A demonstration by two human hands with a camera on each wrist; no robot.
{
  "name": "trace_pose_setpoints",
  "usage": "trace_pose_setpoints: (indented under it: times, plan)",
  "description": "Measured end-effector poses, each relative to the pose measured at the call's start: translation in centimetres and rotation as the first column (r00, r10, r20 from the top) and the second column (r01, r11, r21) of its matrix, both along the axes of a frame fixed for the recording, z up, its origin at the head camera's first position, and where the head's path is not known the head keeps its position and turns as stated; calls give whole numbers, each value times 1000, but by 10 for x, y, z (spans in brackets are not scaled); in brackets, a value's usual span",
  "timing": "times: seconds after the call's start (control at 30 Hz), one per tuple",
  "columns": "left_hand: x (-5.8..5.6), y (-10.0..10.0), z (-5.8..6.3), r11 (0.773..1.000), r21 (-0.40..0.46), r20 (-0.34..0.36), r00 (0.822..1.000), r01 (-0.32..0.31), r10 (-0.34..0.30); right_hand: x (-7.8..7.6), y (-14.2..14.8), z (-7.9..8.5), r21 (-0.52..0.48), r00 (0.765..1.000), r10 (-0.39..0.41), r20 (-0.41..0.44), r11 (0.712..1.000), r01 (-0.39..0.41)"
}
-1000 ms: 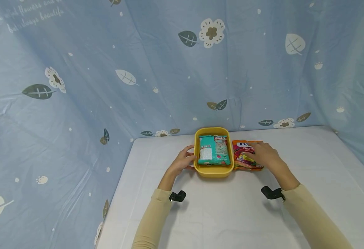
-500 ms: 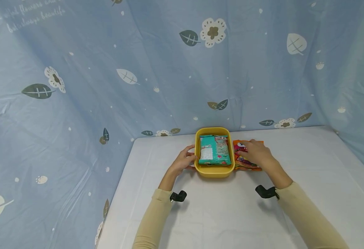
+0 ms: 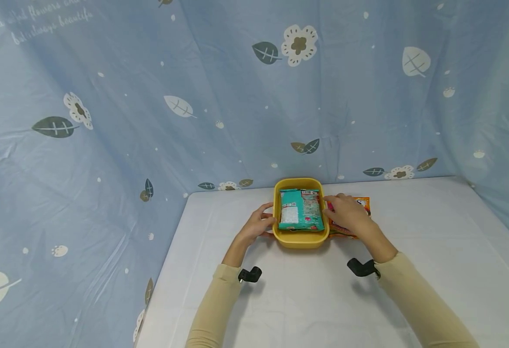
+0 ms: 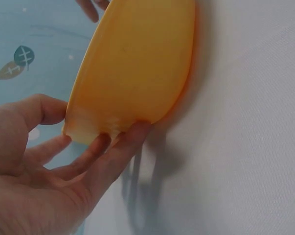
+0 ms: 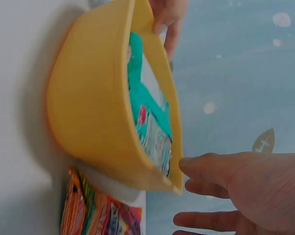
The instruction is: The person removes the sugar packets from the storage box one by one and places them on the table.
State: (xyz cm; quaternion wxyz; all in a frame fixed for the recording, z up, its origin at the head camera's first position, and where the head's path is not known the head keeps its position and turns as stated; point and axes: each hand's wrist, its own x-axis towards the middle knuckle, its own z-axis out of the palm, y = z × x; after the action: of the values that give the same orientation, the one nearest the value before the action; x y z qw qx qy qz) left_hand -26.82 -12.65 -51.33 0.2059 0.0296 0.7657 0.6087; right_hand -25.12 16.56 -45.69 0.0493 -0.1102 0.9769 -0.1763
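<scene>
Your left hand (image 3: 256,225), fingers spread against the yellow plastic bin (image 3: 301,241) at frame center, your right hand (image 3: 347,212), fingers spread at its right rim, partly hiding an orange-red packet (image 3: 365,201), turquoise packet (image 3: 301,210) inside, leaf-print curtain (image 3: 237,77) across the top.

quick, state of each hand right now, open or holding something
Left hand: open, touching the side of the yellow box.
Right hand: open, holding nothing, beside the opposite side of the yellow box.
</scene>
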Motion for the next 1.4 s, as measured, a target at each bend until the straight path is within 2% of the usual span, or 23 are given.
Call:
trace_pose_setpoints:
  times: [0.53,0.87,1.4]
  plan:
    - [1,-1,-1,1000,12,-1,1000,2,-2,0,-25,6,-10,1000,-2,-4,1000,2]
    - [2,0,0,1000,14,-2,1000,0,0,-2,-42,8,11,999,-8,41,1000,7]
    - [7,2,1,1000,24,-5,1000,-12,12,-1,-62,1,-32,1000,0,-21,999,-1]
